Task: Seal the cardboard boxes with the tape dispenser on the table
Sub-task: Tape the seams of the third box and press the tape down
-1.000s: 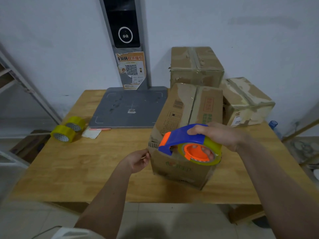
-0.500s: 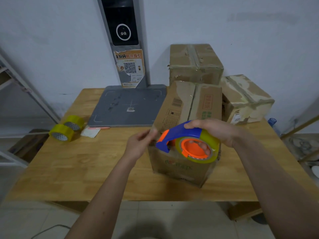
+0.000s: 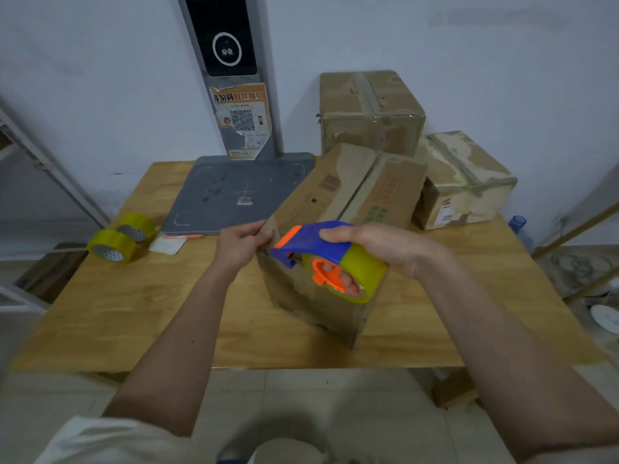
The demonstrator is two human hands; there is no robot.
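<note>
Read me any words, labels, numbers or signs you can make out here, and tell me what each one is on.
"身份码取件指引": headline of the orange poster on the grey kiosk post.
QR code below it on the poster: a code, no readable text; the small print is blurred.
Front cardboard box: barcode, red stamp and green printing, all too blurred to read.
White label on the right-hand box: too small to read.
Tape dispenser: no text visible.
</note>
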